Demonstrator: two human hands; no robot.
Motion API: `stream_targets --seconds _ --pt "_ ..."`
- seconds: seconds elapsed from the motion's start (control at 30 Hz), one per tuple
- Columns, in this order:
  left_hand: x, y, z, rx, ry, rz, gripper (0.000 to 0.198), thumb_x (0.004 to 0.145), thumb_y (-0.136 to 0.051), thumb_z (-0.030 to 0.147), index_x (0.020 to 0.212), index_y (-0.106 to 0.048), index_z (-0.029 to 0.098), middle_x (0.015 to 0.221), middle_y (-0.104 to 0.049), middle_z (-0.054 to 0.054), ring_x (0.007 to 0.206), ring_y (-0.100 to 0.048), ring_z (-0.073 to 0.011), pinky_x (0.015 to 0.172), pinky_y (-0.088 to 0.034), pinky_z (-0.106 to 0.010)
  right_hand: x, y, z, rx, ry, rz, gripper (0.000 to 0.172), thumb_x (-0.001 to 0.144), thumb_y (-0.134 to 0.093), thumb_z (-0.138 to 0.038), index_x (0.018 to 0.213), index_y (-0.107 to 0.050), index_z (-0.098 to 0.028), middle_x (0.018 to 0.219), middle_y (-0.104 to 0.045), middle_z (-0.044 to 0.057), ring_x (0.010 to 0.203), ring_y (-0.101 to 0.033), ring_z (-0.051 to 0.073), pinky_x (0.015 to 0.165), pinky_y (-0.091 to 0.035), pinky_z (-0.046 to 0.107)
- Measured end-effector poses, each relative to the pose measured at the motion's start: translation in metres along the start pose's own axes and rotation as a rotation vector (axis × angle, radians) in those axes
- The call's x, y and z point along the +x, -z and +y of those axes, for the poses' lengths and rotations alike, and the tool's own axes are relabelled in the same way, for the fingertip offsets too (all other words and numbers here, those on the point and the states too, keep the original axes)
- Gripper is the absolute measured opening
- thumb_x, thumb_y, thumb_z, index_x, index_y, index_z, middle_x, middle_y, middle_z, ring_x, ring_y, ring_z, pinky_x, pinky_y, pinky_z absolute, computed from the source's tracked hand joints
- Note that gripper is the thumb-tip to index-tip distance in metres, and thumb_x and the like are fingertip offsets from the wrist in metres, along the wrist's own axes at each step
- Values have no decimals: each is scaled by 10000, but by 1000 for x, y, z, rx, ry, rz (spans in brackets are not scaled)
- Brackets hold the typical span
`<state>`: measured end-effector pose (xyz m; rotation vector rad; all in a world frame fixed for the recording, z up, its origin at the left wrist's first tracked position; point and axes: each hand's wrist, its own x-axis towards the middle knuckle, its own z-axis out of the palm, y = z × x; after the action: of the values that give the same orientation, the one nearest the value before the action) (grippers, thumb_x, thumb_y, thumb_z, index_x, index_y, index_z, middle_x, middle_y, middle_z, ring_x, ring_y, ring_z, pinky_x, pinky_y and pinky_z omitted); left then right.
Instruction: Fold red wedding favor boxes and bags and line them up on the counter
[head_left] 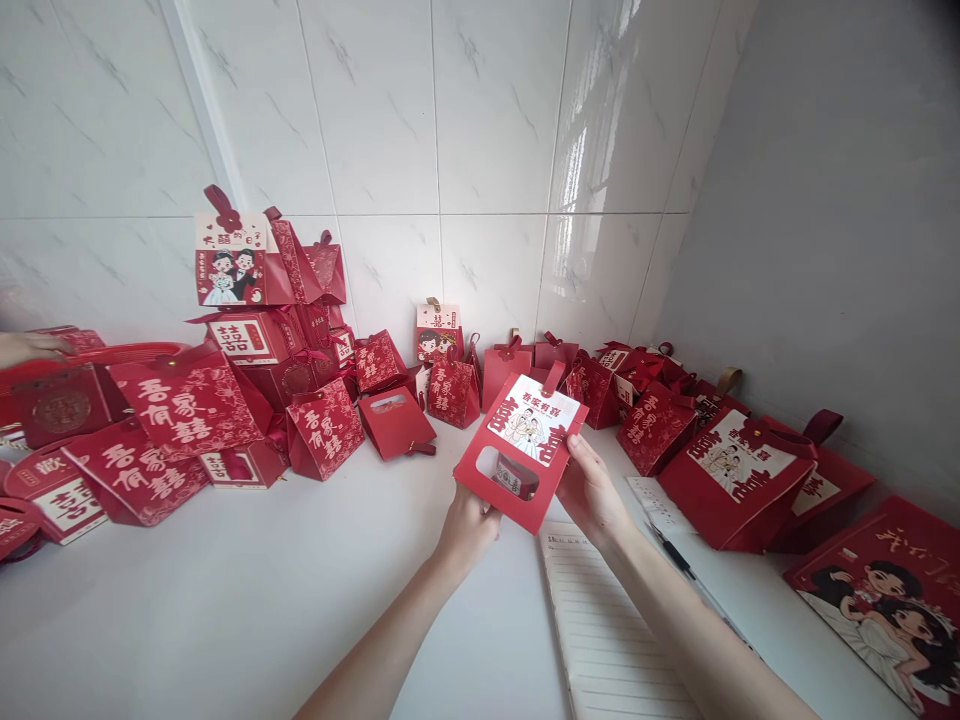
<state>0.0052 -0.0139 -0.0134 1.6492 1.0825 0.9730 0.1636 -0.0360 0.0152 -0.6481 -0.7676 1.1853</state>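
Note:
I hold a red gift box (517, 450) with a white picture label and a cut-out window above the white table (247, 590). My left hand (466, 527) grips its lower left corner, fingers closed behind it. My right hand (589, 485) pinches its right edge, thumb on the front. The box is tilted, its ribbon tab pointing up and away. A small red item shows through the window.
Many red gift boxes and bags are piled along the tiled wall, with a tall stack (247, 290) at the left and more at the right (731, 465). A lined notebook (607, 630) and a pen (675, 555) lie under my right arm. Another person's hand (26, 347) shows at the far left.

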Motion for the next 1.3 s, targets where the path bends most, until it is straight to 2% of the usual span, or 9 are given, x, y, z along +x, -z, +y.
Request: stream_targets --seconds 0.17,0.33,0.53,0.73,0.83,0.97,1.13,1.2,1.3 --pt "-2 4 3 -214 -205 13 565 780 -559 291 1274 -289 260 1189 -511 -90 989 -588 -203 505 -539 -208 3 2 -1 77 -65 120 365 735 -702 -518 990 -657 -261 1043 -685 22 1027 -599 300 791 -522 418" --pt "-8 6 14 -255 -335 87 447 801 -569 363 1185 -390 220 1049 -599 -73 866 -610 -171 465 -510 -181 2 5 12 132 -185 81 396 733 -676 -584 923 -689 -236 931 -717 23 1005 -622 291 824 -531 400" --pt "-10 5 14 -280 -400 186 471 742 -637 401 1118 -428 210 999 -616 -68 762 -618 -148 444 -484 -171 -3 2 25 130 -210 -2 447 769 -622 -623 984 -681 -235 1006 -705 36 991 -640 261 812 -547 351" --pt "-8 4 14 -327 -382 263 674 777 -612 465 1337 -301 254 1207 -530 -125 919 -619 -204 480 -490 -197 -3 3 23 137 -181 -46 309 709 -769 -394 935 -673 -206 926 -709 26 884 -664 228 707 -579 290" --pt "-6 5 13 -246 -382 304 557 844 -520 491 1329 -399 245 1192 -549 -117 1051 -564 -234 630 -524 -248 2 7 26 221 -47 -24 243 658 -806 -249 851 -664 -205 882 -696 5 827 -653 181 725 -579 258" --pt "-3 8 8 -202 -542 220 641 851 -413 602 1371 -387 228 1305 -483 -133 1163 -493 -283 800 -515 -332 6 7 29 304 36 1 265 653 -778 -134 859 -647 -238 914 -678 -24 883 -635 146 804 -565 255" --pt "0 12 1 -126 -730 64 801 797 -503 623 1444 -233 236 1437 -358 -138 1306 -364 -318 1044 -363 -409 7 9 22 300 57 -26 334 557 -766 -48 802 -653 -245 818 -679 -49 724 -628 111 715 -567 212" --pt "0 14 0 -61 -767 28 871 762 -566 609 1456 -192 239 1463 -321 -141 1313 -360 -322 1080 -317 -418 8 12 19 269 67 -19 338 552 -757 -43 813 -663 -237 827 -686 -37 707 -621 106 692 -560 197" --pt "0 16 0 -8 -769 50 894 741 -647 503 1456 -179 240 1468 -316 -144 1301 -387 -315 1073 -334 -408 9 14 18 239 75 -20 356 560 -759 -64 863 -675 -231 865 -691 -22 728 -622 117 692 -558 204"
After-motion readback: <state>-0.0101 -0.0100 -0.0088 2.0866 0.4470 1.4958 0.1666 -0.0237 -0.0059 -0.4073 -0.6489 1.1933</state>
